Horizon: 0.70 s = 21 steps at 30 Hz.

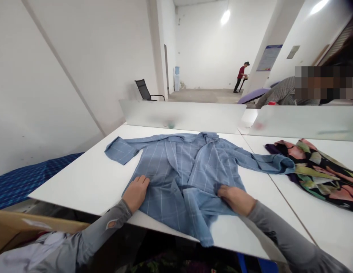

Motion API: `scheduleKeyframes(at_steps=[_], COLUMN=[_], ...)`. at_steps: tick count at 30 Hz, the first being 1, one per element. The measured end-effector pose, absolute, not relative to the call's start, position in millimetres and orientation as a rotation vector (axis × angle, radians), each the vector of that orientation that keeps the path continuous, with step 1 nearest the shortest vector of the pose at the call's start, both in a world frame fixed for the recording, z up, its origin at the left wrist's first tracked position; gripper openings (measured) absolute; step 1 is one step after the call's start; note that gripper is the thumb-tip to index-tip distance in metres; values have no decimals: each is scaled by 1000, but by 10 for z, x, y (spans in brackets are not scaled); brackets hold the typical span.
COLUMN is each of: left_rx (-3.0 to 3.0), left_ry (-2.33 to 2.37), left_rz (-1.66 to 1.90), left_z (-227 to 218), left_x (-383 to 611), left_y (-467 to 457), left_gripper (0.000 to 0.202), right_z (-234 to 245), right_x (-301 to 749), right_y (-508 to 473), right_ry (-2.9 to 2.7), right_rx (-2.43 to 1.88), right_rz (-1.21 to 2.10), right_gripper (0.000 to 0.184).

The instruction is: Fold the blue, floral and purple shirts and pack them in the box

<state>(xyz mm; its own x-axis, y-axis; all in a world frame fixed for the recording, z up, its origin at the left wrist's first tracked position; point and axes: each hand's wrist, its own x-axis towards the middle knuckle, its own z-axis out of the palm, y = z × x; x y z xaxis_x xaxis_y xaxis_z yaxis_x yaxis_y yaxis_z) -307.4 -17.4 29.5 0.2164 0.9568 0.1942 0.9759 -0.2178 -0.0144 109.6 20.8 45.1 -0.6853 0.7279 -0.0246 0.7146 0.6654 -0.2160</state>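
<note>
A blue shirt (159,163) with thin white stripes lies spread on the white table (114,189), collar away from me and sleeves out to both sides. Its front hangs partly open, and the lower edge is crumpled, with one corner reaching the table's near edge. My left hand (136,192) is closed on the shirt's left side near the hem, fingers curled into the fabric. On the other side my right hand (237,199) pinches the cloth near the right edge; its fingertips are slightly blurred.
A flowered cloth (321,174) lies at the right, touching the shirt's cuff. Frosted dividers (188,113) line the table's back. A cardboard box (37,225) stands at lower left, beside blue patterned fabric (37,178). Another person (281,91) bends beyond the right divider.
</note>
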Motion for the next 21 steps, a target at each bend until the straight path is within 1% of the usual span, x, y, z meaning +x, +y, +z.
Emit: scheduleKeyframes(at_steps=[2,4,5,8,9,12,14,16,18,21], left_rx=[-2412,-2590,-2710,-2924,-2866,-2515,-2424,-2434,-2430,-2428], left_ry=[-1860,-1836,-1814,-1745,-1760,-1759,-1637,-1500,-1416,-1339], left_rz=[-213,-183,-136,16,-8,-250,-340,-333,-296,-268], left_z=[322,380,426,617,685,817,818,764,688,582], left_x=[-3151,-3218,-3247,-3281,-3262,-3118,-3002,-2923,-2891,-2867], left_y=[-254,-327,-342,-220,-113,356,703,1002,1228,1468], left_gripper=[31,28,25,14,15,23,27,34,41,41], right_z=[495,566,611,728,744,693,617,564,567,690], right_x=[1556,1911,2015,1980,1875,1485,1307,1269,1353,1572], right_y=[239,255,269,394,467,699,766,703,531,264], right_ry=[-2761,-2701,-2672,-2522,-2445,-2342,-2413,-2520,-2607,-2706], right_rx=[-1510,-1744,-1783,-1616,-1535,-1347,-1324,-1335,-1346,-1376], right_rz=[341,357,353,257,200,116,132,211,378,907], right_gripper=[21,21,23,25,27,37,32,22,24,28])
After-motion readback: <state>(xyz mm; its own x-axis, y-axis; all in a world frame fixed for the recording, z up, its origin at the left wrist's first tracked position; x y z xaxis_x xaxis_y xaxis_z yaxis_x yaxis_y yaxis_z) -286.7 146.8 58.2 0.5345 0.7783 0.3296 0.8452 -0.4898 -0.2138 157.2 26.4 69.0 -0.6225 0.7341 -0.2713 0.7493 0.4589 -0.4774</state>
